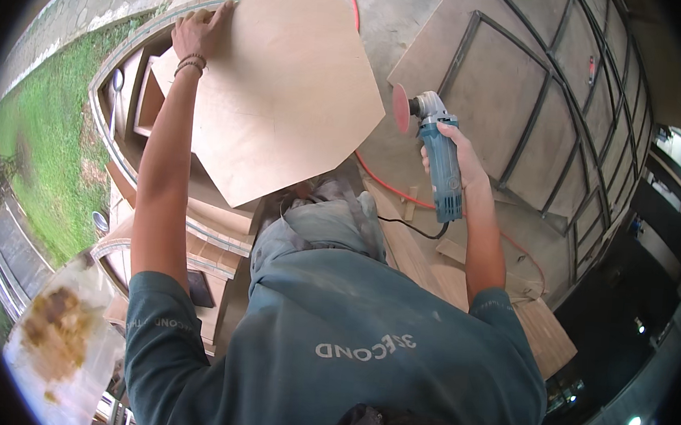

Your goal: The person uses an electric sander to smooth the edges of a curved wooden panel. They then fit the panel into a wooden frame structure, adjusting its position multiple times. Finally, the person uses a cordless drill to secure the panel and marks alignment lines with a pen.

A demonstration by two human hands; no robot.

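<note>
A pale many-sided plywood panel (294,91) lies in front of me, over a curved wooden frame (105,129). At the panel's far left edge, my left hand (197,33) grips it, fingers bent at the rim. A bead bracelet circles that wrist. My right hand (465,152) is wrapped round the blue body of an angle grinder (441,168), lifted to the right of the panel. Its red disc (401,108) stands on edge, apart from the panel. A black cord (418,231) runs from the grinder's lower end.
Behind the grinder, a dark bar framework (552,69) spans large boards at the right. An orange-red hose (386,186) crosses the floor. Wooden offcuts (452,252) lie near my right arm. A spoon-shaped object (117,90) sits inside the curved frame. Grass (52,153) borders the left side.
</note>
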